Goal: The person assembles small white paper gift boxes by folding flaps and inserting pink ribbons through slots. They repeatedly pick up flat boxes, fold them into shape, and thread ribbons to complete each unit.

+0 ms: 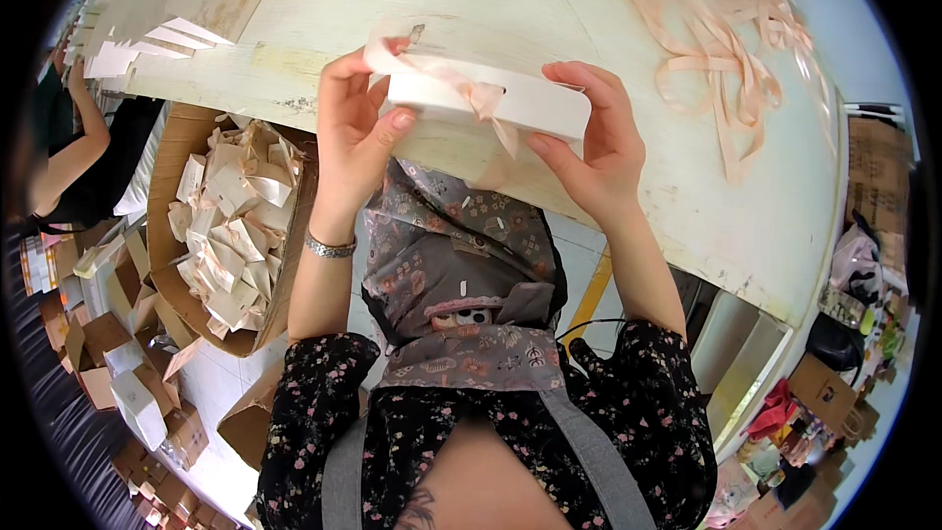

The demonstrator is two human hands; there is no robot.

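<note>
A slim white box [545,104] is held up between my two hands, just above the near edge of the pale table [471,10]. A peach ribbon [483,98] crosses its side and gathers in a knot, with one tail hanging below. My left hand [358,123] grips the box's left end, thumb in front, and the ribbon loops up by its fingertips. Around the right end, my right hand [599,137] has its thumb below and fingers above.
Loose peach ribbon [726,59] lies heaped at the table's far right. White boxes [211,0] stand far left. A carton [172,226] of ribboned white pieces sits on the left, below the table. Another person's arm [83,137] shows at the far left.
</note>
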